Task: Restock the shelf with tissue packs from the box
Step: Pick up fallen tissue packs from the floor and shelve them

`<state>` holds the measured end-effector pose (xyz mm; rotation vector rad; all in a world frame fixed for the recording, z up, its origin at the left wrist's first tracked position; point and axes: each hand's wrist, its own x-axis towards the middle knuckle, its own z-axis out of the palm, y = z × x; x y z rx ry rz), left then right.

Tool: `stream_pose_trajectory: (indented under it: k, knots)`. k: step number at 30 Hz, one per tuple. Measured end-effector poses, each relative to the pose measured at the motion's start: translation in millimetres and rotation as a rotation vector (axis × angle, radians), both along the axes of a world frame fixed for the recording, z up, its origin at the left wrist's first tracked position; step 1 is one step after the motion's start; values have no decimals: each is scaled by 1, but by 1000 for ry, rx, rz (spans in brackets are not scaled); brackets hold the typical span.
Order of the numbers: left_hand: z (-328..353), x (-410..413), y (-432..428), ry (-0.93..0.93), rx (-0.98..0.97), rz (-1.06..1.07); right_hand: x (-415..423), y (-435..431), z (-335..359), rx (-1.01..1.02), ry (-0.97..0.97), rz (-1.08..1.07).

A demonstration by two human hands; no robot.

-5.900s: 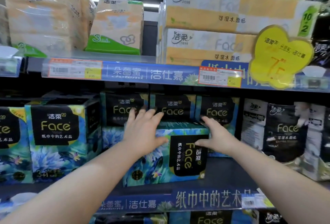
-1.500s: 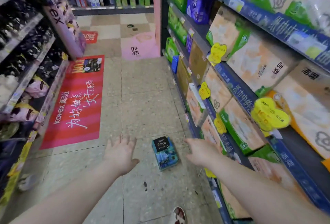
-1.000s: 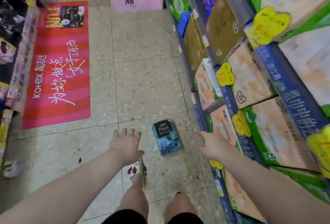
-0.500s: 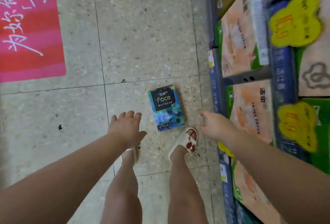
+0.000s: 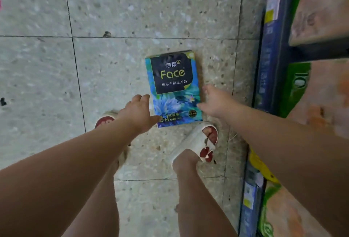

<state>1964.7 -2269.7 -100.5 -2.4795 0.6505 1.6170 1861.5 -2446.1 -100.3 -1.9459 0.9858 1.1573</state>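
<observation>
A blue-green floral tissue pack (image 5: pixel 172 87) with a black "Face" label lies flat on the speckled floor, just ahead of my feet. My left hand (image 5: pixel 138 114) reaches down at its lower left edge with fingers spread and holds nothing. My right hand (image 5: pixel 215 101) hovers at its right edge, open too, with the fingertips close to the pack's side. Whether either hand touches the pack I cannot tell. No box is in view.
The shelf unit (image 5: pixel 272 48) runs along the right with blue price rails and orange-green tissue bundles (image 5: pixel 319 8). My feet in white sandals (image 5: pixel 198 142) stand right behind the pack. Grey tiled floor (image 5: pixel 56 76) spreads to the left.
The view has dropped closer to the floor. Both hands have come down to either side of the tissue pack, which lies where it was.
</observation>
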Motion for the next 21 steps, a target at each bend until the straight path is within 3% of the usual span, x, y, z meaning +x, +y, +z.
stream_pose_trajectory:
  k: [7, 12, 16, 21]
  knots:
    - [-89, 0, -17, -2, -60, 497, -6, -8, -93, 22, 38, -202]
    - [-115, -7, -19, 169, -179, 964, -9, 6, -121, 163, -49, -523]
    - [-87, -9, -17, 142, -220, 993, -17, 17, -97, 157, -104, -638]
    - [-12, -10, -16, 80, -265, 850, -24, 18, -19, 164, -131, -700]
